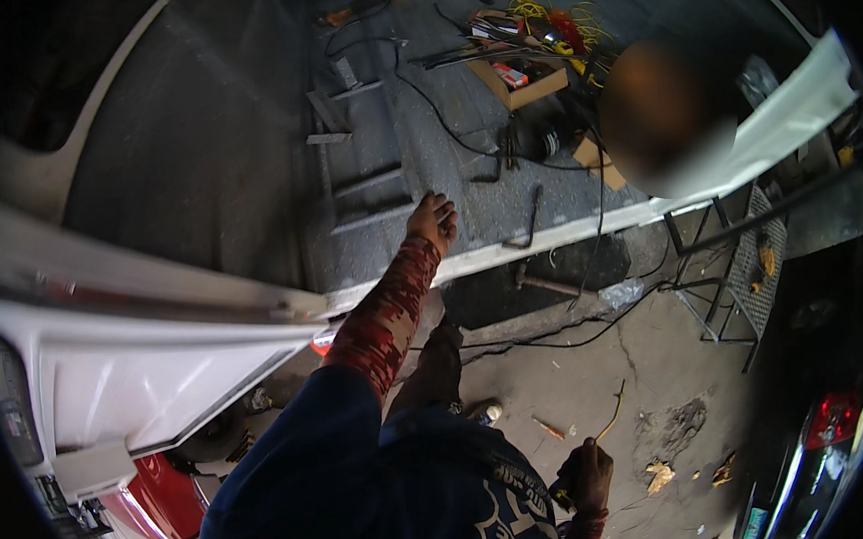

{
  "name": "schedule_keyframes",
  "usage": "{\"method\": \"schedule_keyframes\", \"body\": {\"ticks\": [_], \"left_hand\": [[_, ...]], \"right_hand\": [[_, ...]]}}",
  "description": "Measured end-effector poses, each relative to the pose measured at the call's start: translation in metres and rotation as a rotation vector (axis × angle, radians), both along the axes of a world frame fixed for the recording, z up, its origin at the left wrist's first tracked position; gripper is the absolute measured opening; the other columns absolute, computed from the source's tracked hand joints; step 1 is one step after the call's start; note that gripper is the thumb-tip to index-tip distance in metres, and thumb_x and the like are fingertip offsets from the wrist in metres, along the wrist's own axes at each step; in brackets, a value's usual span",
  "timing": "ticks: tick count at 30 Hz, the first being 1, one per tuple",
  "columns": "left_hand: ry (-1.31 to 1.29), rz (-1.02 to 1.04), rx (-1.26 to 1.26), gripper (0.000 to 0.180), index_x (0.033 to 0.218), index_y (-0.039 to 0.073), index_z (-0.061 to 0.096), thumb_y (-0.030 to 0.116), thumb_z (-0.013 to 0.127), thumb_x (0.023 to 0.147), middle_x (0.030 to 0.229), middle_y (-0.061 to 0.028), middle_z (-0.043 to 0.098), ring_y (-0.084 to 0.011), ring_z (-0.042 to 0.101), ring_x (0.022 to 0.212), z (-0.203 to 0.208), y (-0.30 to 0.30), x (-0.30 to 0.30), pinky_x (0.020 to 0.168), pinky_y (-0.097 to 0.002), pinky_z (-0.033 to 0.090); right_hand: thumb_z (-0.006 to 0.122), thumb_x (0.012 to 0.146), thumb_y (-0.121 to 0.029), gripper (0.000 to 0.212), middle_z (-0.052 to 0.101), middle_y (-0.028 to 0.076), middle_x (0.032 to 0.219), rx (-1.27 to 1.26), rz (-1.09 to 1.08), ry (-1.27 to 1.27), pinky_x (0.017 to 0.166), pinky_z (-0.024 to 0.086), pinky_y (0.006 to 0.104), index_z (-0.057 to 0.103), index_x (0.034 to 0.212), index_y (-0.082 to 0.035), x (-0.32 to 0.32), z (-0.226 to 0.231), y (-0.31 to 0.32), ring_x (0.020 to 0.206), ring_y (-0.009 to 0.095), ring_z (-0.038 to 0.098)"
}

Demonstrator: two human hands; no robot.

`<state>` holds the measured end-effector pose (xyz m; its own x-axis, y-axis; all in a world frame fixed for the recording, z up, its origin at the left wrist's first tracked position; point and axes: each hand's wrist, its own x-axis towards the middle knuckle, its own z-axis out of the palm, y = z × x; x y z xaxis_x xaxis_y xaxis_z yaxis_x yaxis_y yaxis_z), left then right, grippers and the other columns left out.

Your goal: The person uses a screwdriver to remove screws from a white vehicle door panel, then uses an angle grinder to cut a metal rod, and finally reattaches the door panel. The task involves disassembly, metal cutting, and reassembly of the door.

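Note:
My left hand (pixel 433 220) reaches over the edge of a vehicle's grey cargo floor (pixel 258 181), its fingers curled. It is beside the right end of a metal bar (pixel 377 216); whether anything is in its fingers I cannot make out. A second metal bar (pixel 367 182) lies just beyond, and short angled metal pieces (pixel 325 113) rest farther in. Low at the right of my body, my right hand (pixel 584 473) is closed round a tape measure (pixel 564 499). Its narrow yellow blade (pixel 613 413) sticks out upward and to the right.
An open cardboard box (pixel 539 89), a yellow cord (pixel 529 7) and black cables lie at the back right. A hammer (pixel 551 284) lies below the white sill (pixel 567 227). A metal step stand (pixel 748 270) stands right, beyond a dark car's red tail light (pixel 834 419). A white door (pixel 161 365) is left.

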<state>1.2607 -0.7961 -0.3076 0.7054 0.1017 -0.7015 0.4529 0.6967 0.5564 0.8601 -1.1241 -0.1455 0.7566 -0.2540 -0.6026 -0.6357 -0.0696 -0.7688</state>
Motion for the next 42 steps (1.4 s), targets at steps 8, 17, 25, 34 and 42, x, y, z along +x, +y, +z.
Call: {"method": "schedule_keyframes", "body": {"ticks": [8,17,25,34,42], "left_hand": [[-0.015,0.074,0.105,0.042,0.129,0.010,0.058,0.042,0.059,0.102,0.112,-0.0050,0.065,-0.0177,0.060,0.083,-0.058,0.053,0.279,0.060,-0.0316,0.043],[0.021,-0.110,1.097,0.046,0.120,0.004,0.064,0.036,0.075,0.089,0.108,-0.0197,0.071,-0.0291,0.071,0.100,-0.151,0.102,0.455,0.087,-0.0419,0.055],[-0.611,-0.334,0.728,0.022,0.103,0.006,0.068,0.025,0.058,0.104,0.089,-0.0023,0.064,-0.0101,0.056,0.081,-0.045,0.045,0.329,0.073,-0.0300,0.047],[-0.924,-0.905,1.059,0.014,0.101,0.007,0.069,0.019,0.066,0.094,0.088,-0.0153,0.067,-0.0372,0.062,0.080,0.061,0.035,0.186,0.071,-0.0473,0.049],[-0.270,-0.762,0.261,0.051,0.132,0.011,0.062,0.049,0.043,0.105,0.125,-0.0066,0.067,-0.0174,0.063,0.112,0.041,0.093,0.262,0.092,-0.0393,0.052]], "right_hand": [[0.058,0.102,-0.045,0.046,0.060,0.008,0.055,-0.017,-0.078,0.127,0.044,0.043,0.0294,0.065,0.093,0.000,0.185,-0.028,0.058,0.044,0.016,0.057],[0.061,0.103,-0.028,0.032,0.064,0.004,0.064,0.037,0.149,0.085,0.049,0.043,0.0269,0.068,0.111,0.001,0.379,-0.040,0.121,0.052,0.010,0.058],[0.057,0.105,-0.023,0.032,0.072,0.007,0.091,-0.169,0.260,-0.388,0.075,0.051,0.0331,0.069,0.116,0.004,0.562,-0.046,0.164,0.083,0.016,0.064],[0.053,0.106,-0.026,0.035,0.075,0.006,0.096,0.310,0.849,0.008,0.075,0.052,0.0285,0.071,0.109,0.003,0.679,-0.054,0.177,0.085,0.010,0.065],[0.055,0.105,-0.020,0.019,0.062,-0.003,0.081,0.222,0.595,-0.025,0.054,0.040,0.0248,0.066,0.109,-0.006,0.546,0.002,0.148,0.061,0.005,0.049]]}}
